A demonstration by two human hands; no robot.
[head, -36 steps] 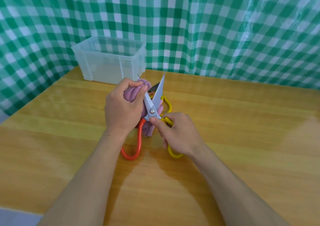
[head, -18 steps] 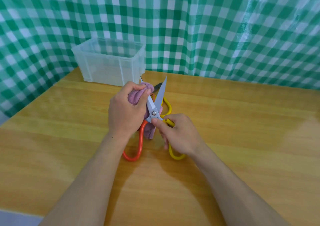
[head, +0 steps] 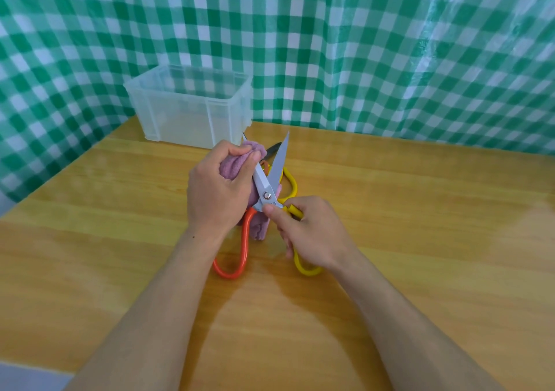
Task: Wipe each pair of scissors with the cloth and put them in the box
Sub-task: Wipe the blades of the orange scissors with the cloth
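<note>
My right hand (head: 312, 231) grips the yellow handle of a pair of scissors (head: 271, 180) held above the table, blades spread apart and pointing away. The other handle is orange (head: 243, 255). My left hand (head: 216, 192) holds a purple cloth (head: 232, 165) bunched around the left blade, near its tip. A second pair of scissors (head: 285, 180) with yellow handles and a dark blade lies on the table behind, partly hidden. The clear plastic box (head: 186, 102) stands at the back left and looks empty.
The wooden table (head: 420, 225) stretches wide to the right and in front of my arms. A green and white checked sheet (head: 360, 45) hangs behind the table and along its left side. The table's near left corner is at the bottom left.
My left hand has slid the cloth up the left blade toward its tip. The scissors and my right hand have stayed almost in place.
</note>
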